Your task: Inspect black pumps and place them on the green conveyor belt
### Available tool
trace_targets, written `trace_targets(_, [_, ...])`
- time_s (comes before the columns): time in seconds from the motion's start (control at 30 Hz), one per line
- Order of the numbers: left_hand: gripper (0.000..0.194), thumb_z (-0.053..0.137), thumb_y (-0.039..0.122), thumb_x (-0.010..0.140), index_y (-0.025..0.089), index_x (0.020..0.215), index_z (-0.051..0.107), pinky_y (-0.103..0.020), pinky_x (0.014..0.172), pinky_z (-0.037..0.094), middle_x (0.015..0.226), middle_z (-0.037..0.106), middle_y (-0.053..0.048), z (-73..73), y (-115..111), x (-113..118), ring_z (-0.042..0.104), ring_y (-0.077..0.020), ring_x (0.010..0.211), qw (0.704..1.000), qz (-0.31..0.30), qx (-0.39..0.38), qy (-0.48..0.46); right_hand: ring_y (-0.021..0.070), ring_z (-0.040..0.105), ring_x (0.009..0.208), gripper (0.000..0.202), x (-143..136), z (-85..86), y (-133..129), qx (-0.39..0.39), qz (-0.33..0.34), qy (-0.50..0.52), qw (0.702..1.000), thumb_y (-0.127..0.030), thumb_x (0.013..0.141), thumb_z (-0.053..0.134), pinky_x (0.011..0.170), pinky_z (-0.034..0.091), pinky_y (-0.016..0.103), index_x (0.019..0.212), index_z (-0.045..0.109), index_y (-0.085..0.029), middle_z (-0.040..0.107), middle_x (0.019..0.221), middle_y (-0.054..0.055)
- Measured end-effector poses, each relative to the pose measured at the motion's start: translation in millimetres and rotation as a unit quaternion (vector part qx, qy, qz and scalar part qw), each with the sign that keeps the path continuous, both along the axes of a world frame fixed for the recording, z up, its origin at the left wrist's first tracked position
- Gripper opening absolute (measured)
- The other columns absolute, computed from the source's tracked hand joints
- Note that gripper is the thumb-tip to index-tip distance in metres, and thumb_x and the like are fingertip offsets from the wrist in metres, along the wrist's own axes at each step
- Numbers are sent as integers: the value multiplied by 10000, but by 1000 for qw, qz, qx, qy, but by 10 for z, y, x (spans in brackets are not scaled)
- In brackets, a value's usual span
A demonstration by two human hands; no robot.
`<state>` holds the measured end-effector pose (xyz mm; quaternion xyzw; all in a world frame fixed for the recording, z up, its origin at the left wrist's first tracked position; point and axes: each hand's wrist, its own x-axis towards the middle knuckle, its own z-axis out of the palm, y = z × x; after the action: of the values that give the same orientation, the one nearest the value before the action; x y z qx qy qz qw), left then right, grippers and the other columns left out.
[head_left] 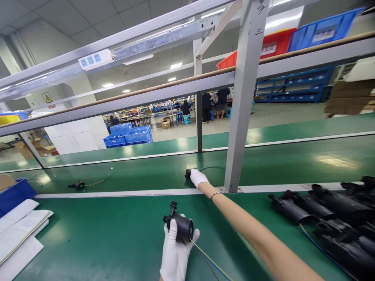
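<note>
In my left hand (pixel 173 253), white-gloved, I hold a black pump (pixel 183 227) with a cylindrical body and short spouts. Thin yellow, blue and dark wires (pixel 209 259) trail from its end toward the lower right. My right hand (pixel 198 178), also gloved, reaches over the white divider strip. Its fingers close around another small black pump (pixel 188 174) on the far green belt, mostly hidden by the glove; a thin cable (pixel 212 167) runs right from it.
Several black pumps (pixel 328 218) lie heaped at right. One more pump (pixel 77 185) with a wire rests on the belt (pixel 146 177) at left. Papers (pixel 23 230) and a blue bin (pixel 20 195) are at the left edge. A metal post (pixel 238 117) rises beside my right forearm.
</note>
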<state>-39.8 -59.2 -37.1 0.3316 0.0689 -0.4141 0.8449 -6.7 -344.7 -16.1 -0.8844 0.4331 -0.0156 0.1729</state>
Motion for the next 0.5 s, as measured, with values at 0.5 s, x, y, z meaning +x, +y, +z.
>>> trace_targets(0.5, [338,486,234,1013,151,1335,547,-477,1044,576,1325,664,-168,790,343,470,667,-273,1204,977,191,-92,9,150,671,658,299,-849,386,2138,481,297,-128,815,-324,854,577,622,497,253,1101,541,-158,728,850,36])
